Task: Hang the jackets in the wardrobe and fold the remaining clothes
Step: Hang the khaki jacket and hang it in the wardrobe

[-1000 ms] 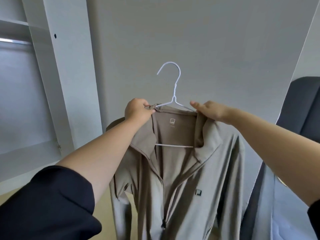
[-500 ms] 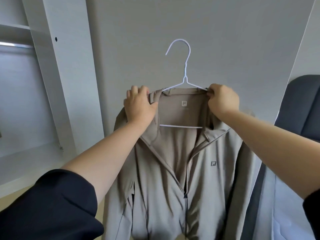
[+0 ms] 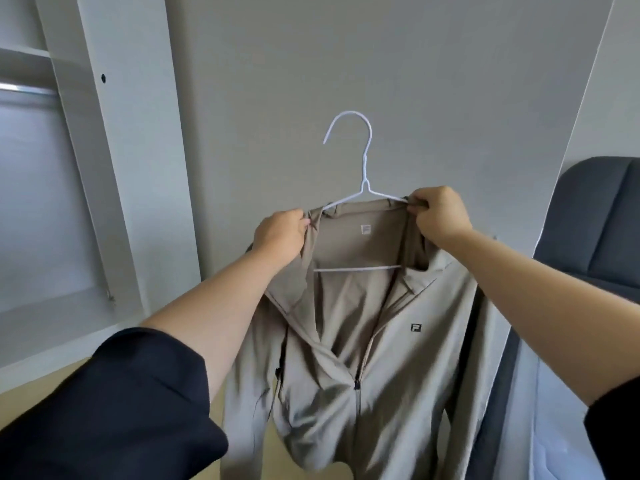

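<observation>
Overhead, left hand (image 3: 281, 233) and right hand (image 3: 439, 216) pinch the jacket (image 3: 349, 327) collar on its hanger (image 3: 360, 188), beside the wardrobe (image 3: 114, 168) edge.

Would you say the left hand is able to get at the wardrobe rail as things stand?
Probably not yet: the left hand grips the jacket collar, and the rail sits far left, though nothing blocks the path.

Jacket (image 3: 346, 341) hem below frame edge; hanger (image 3: 360, 192) shoulders under collar

Single head-mounted wide-angle view, facing forward and slightly upward at a grey wall (image 3: 415, 81). Close range, arm's length. Wardrobe (image 3: 114, 161) at 9 o'clock, dark chair (image 3: 602, 216) at 3 o'clock. No second view for overlap.
</observation>
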`<move>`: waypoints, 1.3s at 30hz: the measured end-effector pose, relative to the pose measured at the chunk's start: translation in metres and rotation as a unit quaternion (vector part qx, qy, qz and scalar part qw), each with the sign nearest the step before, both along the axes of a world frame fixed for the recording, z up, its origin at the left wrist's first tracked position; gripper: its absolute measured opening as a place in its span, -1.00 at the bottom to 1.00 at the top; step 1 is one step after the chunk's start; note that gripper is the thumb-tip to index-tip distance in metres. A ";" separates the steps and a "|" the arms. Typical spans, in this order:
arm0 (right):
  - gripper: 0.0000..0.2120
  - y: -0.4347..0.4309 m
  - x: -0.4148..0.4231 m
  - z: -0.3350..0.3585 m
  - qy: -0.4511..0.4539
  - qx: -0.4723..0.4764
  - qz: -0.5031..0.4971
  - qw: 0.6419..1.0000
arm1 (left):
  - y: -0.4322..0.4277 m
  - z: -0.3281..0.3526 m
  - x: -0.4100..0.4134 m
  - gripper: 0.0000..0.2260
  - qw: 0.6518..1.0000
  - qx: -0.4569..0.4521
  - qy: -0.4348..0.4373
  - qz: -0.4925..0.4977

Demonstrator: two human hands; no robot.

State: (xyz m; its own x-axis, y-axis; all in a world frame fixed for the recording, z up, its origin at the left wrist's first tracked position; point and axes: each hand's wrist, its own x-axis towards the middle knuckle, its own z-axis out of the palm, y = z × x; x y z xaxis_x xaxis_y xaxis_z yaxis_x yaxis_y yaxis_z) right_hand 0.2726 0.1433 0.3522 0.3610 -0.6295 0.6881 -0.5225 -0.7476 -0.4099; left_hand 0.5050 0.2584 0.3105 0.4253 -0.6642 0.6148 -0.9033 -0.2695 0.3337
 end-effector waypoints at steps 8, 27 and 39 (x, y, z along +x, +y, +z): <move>-0.81 -0.015 -0.013 -0.029 0.043 0.022 -0.165 0.985 | -0.005 -0.014 -0.008 -0.60 0.995 -0.069 0.073 0.008; -0.91 -0.007 -0.028 -0.034 0.081 -0.024 -0.197 0.977 | -0.015 -0.009 -0.036 -0.61 0.991 -0.112 0.070 -0.016; -0.84 0.070 -0.125 0.093 -0.079 -0.173 -0.294 0.937 | 0.018 0.109 -0.135 -0.81 0.956 -0.285 0.007 -0.073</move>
State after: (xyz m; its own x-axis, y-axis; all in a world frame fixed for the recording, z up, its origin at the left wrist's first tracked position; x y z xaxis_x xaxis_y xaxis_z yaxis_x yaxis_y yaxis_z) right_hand 0.1478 0.2136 0.4448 -0.1012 -0.4169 0.9033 -0.8386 -0.4527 -0.3029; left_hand 0.3699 0.2764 0.4191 0.3656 -0.2758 0.8890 -0.9114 0.0876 0.4020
